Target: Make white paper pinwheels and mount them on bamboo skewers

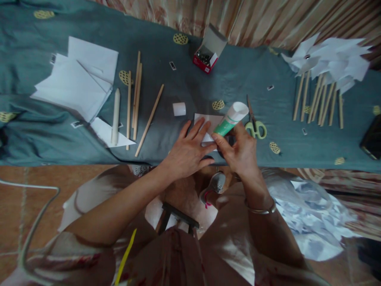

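My right hand [242,149] grips a green and white glue stick [230,120], tilted with its lower end down at a small white sheet of paper [205,119]. Flat on that paper's left part lies my left hand [192,149], fingers spread. Both hands partly cover the sheet, so its full shape is hidden. A short white cap [179,109] lies on the cloth beyond my left hand. Just right of the glue stick are scissors [256,129] with light green handles.
White paper sheets [74,83], wooden sticks [137,99] and a pale pointed tool [116,117] lie left on the teal cloth [154,47]. At the back stands an open red box [205,59] of small metal pieces. Paper pinwheels [330,59] on sticks lie right. Below hangs a plastic bag [312,214].
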Motion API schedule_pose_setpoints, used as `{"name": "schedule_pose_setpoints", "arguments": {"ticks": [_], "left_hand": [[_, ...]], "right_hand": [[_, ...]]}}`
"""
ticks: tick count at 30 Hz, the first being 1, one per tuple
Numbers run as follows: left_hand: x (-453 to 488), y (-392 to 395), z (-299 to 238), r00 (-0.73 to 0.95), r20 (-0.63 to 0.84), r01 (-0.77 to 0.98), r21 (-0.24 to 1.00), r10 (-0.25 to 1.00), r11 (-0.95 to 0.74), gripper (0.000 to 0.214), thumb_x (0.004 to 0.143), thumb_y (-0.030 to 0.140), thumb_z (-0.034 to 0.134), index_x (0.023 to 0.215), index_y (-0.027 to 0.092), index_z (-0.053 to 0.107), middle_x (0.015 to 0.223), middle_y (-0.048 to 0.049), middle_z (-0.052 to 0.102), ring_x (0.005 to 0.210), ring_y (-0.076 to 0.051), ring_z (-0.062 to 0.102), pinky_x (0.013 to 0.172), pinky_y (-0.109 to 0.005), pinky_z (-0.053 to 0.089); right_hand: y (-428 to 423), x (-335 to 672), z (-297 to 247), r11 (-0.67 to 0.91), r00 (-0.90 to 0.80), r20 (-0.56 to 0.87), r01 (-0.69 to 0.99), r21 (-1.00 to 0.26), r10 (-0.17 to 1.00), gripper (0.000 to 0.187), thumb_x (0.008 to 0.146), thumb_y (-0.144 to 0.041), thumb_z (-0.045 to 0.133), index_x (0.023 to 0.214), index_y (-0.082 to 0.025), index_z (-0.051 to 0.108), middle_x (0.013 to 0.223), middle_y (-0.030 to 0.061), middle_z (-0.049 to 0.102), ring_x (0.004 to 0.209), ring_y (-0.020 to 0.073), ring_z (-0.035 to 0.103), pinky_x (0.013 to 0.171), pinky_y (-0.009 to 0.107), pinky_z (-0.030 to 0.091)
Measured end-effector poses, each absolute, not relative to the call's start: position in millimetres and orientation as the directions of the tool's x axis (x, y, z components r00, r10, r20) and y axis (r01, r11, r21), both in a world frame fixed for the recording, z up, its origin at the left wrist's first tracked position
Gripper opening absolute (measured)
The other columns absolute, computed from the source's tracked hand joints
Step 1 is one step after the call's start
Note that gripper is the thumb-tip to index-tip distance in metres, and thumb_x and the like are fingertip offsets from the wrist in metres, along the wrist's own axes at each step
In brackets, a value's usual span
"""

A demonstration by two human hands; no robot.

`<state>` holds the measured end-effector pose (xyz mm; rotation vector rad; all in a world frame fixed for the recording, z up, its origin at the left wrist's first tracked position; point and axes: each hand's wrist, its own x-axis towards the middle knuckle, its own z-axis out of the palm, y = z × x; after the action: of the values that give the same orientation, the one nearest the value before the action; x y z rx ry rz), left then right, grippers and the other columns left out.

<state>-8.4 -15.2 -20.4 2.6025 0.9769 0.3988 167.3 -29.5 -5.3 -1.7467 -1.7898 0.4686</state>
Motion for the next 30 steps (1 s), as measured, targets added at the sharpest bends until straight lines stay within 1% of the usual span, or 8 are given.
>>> {"name": "schedule_pose_setpoints", "arguments": {"ticks": [5,9,12,17,21,27,30], "left_hand": [[-8.2,-15.1,-20.1,0.723,0.143,0.578,0.409,0.676,-0.706,0.045,0.085,0.045,0.064,0.125,0.023,0.062,0.153,-0.0165,0.037,0.144,-0.039,0.028,0.113,-0.063,0.024],[-8.0,-14.7,-19.8,0.725,0.143,0.575,0.413,0.674,-0.706,0.045,0.085,0.045,0.063,0.126,0.024,0.061,0.152,-0.0170,0.038,0.144,-0.039,0.027,0.112,-0.063,0.024],[-7.9,-14.5,-19.2,0.725,0.139,0.576,0.414,0.674,-0.705,0.046,0.085,0.045,0.063,0.125,0.023,0.062,0.152,-0.0180,0.038,0.144,-0.040,0.027,0.112,-0.063,0.024],[-7.6,-14.9,-17.1,0.723,0.134,0.579,0.418,0.677,-0.700,0.045,0.085,0.044,0.063,0.126,0.024,0.062,0.152,-0.0174,0.038,0.144,-0.039,0.027,0.112,-0.063,0.024],[-7.6,-15.2,-17.0,0.723,0.137,0.578,0.417,0.678,-0.701,0.045,0.085,0.044,0.063,0.125,0.025,0.062,0.153,-0.0161,0.038,0.143,-0.039,0.028,0.112,-0.063,0.024],[-8.2,-15.3,-18.6,0.721,0.151,0.574,0.415,0.676,-0.706,0.043,0.085,0.043,0.064,0.124,0.025,0.062,0.153,-0.0166,0.038,0.143,-0.039,0.028,0.111,-0.063,0.025],[-8.1,-15.2,-17.4,0.724,0.143,0.576,0.413,0.675,-0.706,0.043,0.085,0.043,0.063,0.124,0.024,0.062,0.153,-0.0175,0.038,0.143,-0.039,0.028,0.112,-0.063,0.025]], "right_hand": [[-29.3,169.4,-5.7,0.044,0.067,0.152,0.779,-0.626,0.986,0.026,0.085,-0.048,0.061,0.091,-0.023,0.056,0.078,0.0020,0.062,0.073,0.0221,0.058,0.067,0.037,0.045],[-29.1,170.4,-7.0,0.019,0.086,0.130,0.761,-0.648,0.988,0.026,0.085,-0.049,0.061,0.092,-0.024,0.057,0.080,0.0021,0.062,0.074,0.0233,0.059,0.070,0.038,0.045],[-28.5,171.3,-8.5,0.027,0.086,0.138,0.747,-0.665,0.987,0.027,0.085,-0.050,0.061,0.093,-0.025,0.056,0.081,0.0014,0.062,0.075,0.0230,0.060,0.071,0.038,0.045],[-26.5,171.4,-8.6,0.037,0.085,0.150,0.747,-0.664,0.985,0.028,0.085,-0.052,0.060,0.092,-0.025,0.054,0.079,0.0016,0.063,0.072,0.0217,0.058,0.067,0.036,0.044],[-24.3,170.0,-7.3,0.030,0.089,0.145,0.750,-0.661,0.985,0.024,0.085,-0.050,0.060,0.091,-0.027,0.053,0.078,0.0009,0.063,0.070,0.0211,0.057,0.064,0.035,0.043],[-21.3,169.0,-9.6,0.052,0.080,0.164,0.739,-0.672,0.983,0.025,0.086,-0.048,0.060,0.094,-0.025,0.055,0.082,0.0018,0.064,0.074,0.0224,0.060,0.067,0.037,0.046],[-20.6,168.9,-9.9,0.052,0.081,0.172,0.754,-0.655,0.982,0.025,0.086,-0.048,0.060,0.094,-0.025,0.054,0.081,0.0016,0.064,0.073,0.0224,0.060,0.067,0.038,0.046]]}}
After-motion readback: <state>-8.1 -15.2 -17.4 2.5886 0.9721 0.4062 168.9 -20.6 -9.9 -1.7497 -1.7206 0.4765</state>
